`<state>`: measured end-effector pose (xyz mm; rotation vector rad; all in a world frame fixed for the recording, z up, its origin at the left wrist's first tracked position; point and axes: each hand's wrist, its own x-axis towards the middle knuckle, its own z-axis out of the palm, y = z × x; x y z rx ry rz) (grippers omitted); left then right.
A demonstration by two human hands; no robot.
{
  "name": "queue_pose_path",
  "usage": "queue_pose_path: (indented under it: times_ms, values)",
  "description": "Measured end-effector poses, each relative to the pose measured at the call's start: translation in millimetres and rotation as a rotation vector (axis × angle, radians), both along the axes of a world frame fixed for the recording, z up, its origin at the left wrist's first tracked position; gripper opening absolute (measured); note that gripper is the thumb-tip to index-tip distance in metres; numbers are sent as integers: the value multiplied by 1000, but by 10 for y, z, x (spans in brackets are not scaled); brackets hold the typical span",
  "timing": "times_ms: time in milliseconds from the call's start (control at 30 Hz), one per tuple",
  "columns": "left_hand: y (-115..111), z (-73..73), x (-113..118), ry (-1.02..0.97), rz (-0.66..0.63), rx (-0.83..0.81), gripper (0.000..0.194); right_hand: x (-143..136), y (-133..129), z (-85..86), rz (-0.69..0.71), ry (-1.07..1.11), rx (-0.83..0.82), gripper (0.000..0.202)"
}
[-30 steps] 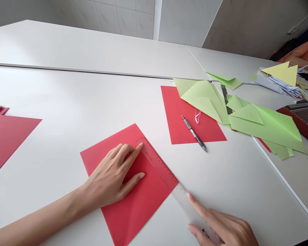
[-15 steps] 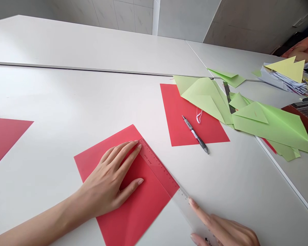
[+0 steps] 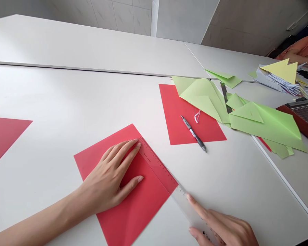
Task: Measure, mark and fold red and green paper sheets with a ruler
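Observation:
A red sheet of paper (image 3: 128, 208) lies on the white table in front of me. Along its right-hand edge is a clear plastic ruler (image 3: 157, 164), whose lower end sticks out past the paper's corner. My left hand (image 3: 113, 177) rests flat on the sheet with its fingers stretched out, the fingertips at the ruler's upper end and the thumb apart. At the lower right, my right hand (image 3: 220, 222) grips the protruding end of the ruler between forefinger and thumb. Its other fingers are curled, and the bottom of the ruler is partly covered by this hand.
A pen (image 3: 193, 133) lies on a second red sheet (image 3: 171, 119), partly under folded green papers (image 3: 267, 119). Another red sheet (image 3: 7, 136) is at the left. Yellow paper (image 3: 282, 70) tops a pile, near a paper trimmer (image 3: 304, 114). A person (image 3: 300, 49) sits at the far right.
The view has shifted slightly, so the things on the right appear a little further left. Both hands stay in place on the ruler and red sheet.

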<state>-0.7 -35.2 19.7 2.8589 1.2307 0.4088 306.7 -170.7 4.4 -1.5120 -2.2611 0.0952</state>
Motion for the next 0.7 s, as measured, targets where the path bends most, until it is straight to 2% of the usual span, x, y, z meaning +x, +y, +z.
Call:
queue_pose_path:
  times_ms: [200,367,500,700]
  values:
    - [37,-4,18,-37,-17,-28,75,16,59,191,69,20,-72,42]
    - [69,-13,35,-53,-6,-77,75,15,116,352,93,-89,-66,40]
    - [77,-13,55,-68,6,-111,74,11,116,383,100,-156,-58,41]
    - [83,-9,72,-69,-13,-131,72,17,84,359,109,-147,-91,43]
